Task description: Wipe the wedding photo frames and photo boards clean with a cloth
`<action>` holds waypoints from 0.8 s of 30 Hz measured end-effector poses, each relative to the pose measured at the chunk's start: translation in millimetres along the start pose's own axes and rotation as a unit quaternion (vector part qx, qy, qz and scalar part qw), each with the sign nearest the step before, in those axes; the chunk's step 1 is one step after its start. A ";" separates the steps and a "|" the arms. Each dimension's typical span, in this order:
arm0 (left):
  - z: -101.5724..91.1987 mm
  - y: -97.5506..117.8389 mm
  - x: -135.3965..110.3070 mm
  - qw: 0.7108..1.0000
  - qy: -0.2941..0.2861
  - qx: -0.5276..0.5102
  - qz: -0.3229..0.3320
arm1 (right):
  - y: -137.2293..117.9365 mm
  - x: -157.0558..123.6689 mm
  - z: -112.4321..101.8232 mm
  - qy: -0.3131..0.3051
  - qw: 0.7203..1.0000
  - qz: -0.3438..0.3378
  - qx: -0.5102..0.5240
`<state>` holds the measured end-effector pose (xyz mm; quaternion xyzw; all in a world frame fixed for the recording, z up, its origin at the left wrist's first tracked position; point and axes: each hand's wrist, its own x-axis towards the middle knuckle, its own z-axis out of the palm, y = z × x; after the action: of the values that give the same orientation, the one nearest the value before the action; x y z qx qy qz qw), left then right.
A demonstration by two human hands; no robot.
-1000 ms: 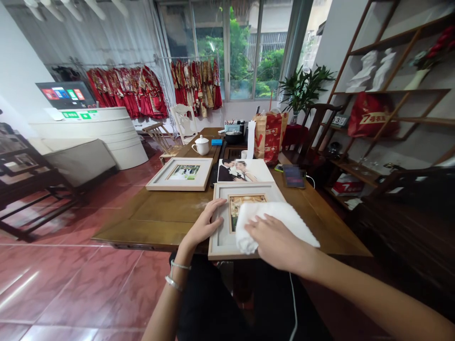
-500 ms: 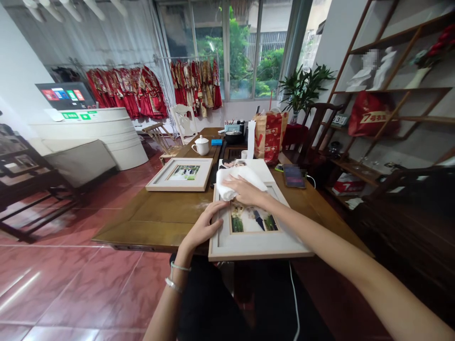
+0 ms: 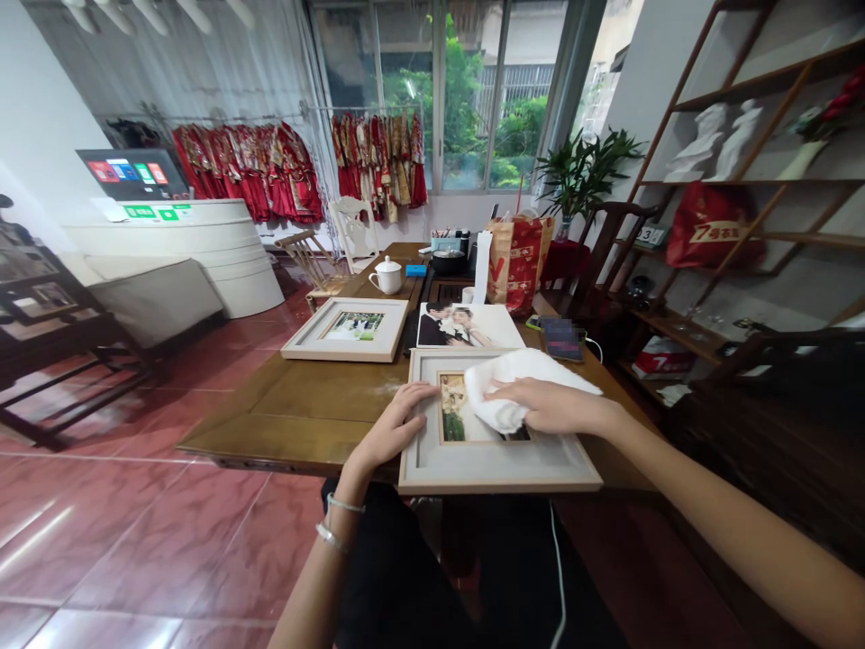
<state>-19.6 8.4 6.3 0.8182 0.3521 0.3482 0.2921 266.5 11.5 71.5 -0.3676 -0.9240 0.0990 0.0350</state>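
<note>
1. Near frame [image 3: 500, 469]: flat at near edge of table [image 3: 304, 397], white cloth [image 3: 541, 365] over R part of its pic.
2. R hand [image 3: 550, 404]: closed on cloth. L hand [image 3: 396, 422]: fingers slightly spread, on L rim.
3. Looks like wiping step; next stroke prob. needs L bracing, even pressure.
4. Wood surface: 2nd frame [image 3: 351, 331] L, lg. print [image 3: 466, 326] behind, mug [image 3: 386, 278] + paper bag [image 3: 517, 261] further back.
5. Room: red garments [image 3: 250, 171], window [image 3: 469, 108], shelves [image 3: 777, 83] R.
</note>
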 end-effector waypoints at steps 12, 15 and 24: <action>1.0 -1.3 1.2 1.000 0.001 0.014 -0.014 | 1.4 52.1 22.1 0.086 0.978 0.186 -0.044; 2.0 -3.0 1.5 1.000 0.005 0.014 -0.015 | -30.6 56.4 31.2 0.055 0.991 0.122 -0.027; 2.1 -0.9 -0.6 1.000 0.004 0.008 -0.011 | -82.6 -42.2 -0.1 -0.061 0.996 -0.017 0.068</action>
<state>-18.6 8.0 4.2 0.8154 0.3649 0.3452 0.2879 241.6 -76.1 89.2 -0.3420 -0.9216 0.1833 0.0056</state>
